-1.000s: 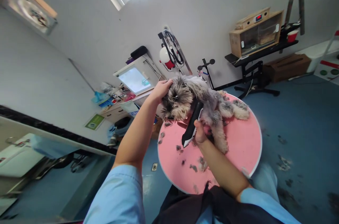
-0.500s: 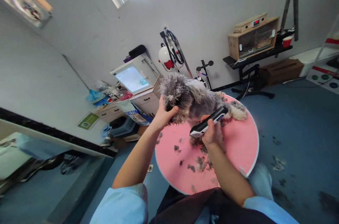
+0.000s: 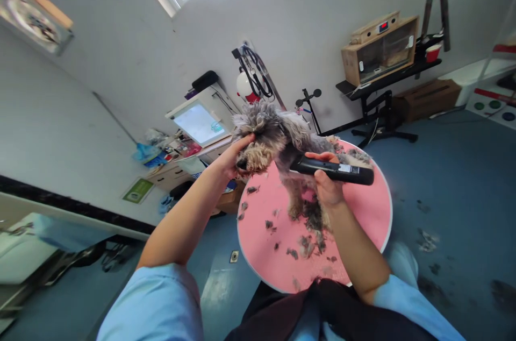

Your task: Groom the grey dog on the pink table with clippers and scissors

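A grey, curly-haired dog (image 3: 264,134) stands on a round pink grooming table (image 3: 262,255), its head turned toward the left. My left hand (image 3: 234,157) grips the side of the dog's head near the muzzle; some of its fingers are hidden behind the head. In my right hand (image 3: 328,182) is a black hair clipper (image 3: 338,169), held nearly level. The clipper's head end lies against the dog's neck and chest, its blade hidden by fur and shadow. Cut tufts of fur (image 3: 306,247) are scattered over the tabletop below the dog.
Behind the table, a white cabinet with a glass door (image 3: 199,123) stands on drawers. A wooden box (image 3: 381,50) rests on a black stand at the right. Leads (image 3: 256,69) hang at the back wall. Fur clumps (image 3: 427,239) lie on the blue floor.
The clipper has swung from slanting up across the chest to nearly level, with its head end now at the neck. My left hand and the dog's head have shifted left, showing the muzzle.
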A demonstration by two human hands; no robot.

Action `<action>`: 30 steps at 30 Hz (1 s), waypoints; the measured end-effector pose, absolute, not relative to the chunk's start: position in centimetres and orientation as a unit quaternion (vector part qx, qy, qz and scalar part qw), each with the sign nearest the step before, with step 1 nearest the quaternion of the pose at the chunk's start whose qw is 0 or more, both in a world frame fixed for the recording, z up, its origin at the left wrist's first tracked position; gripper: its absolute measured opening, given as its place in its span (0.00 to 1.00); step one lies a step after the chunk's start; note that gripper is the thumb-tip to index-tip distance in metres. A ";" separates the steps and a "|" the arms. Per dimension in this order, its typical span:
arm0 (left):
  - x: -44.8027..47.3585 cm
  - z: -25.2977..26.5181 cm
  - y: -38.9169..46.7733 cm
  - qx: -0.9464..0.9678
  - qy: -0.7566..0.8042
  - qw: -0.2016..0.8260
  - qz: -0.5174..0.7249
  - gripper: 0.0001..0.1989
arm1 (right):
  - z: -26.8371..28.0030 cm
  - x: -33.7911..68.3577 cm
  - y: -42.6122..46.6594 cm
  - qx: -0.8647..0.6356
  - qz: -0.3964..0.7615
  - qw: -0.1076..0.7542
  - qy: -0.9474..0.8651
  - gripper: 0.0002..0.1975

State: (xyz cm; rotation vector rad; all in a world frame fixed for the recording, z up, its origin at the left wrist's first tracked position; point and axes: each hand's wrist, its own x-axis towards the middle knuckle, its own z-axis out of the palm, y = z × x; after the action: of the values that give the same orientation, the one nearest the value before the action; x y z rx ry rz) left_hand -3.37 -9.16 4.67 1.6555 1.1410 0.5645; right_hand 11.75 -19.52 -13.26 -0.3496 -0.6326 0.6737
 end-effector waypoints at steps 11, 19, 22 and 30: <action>-5.9 3.6 -15.2 0.913 0.324 0.010 0.249 0.48 | -15.0 8.6 -18.9 -0.194 0.341 0.876 -0.281 0.15; -4.8 1.7 -11.6 0.825 0.383 0.039 0.414 0.14 | -16.1 6.9 -20.0 -0.171 0.374 0.865 -0.288 0.17; -4.3 2.1 -10.9 0.773 0.420 0.113 0.462 0.13 | -14.6 7.0 -20.4 -0.171 0.354 0.867 -0.306 0.18; -4.2 2.5 -11.5 0.774 0.383 0.138 0.486 0.14 | -8.5 8.8 -21.1 -0.156 0.257 0.872 -0.387 0.17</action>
State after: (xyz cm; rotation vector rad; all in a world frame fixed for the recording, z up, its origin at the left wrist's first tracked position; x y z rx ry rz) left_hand -4.24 -11.53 2.51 2.2372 1.1067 1.4050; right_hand 8.83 -21.14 -8.53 -0.3256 -0.8096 0.5372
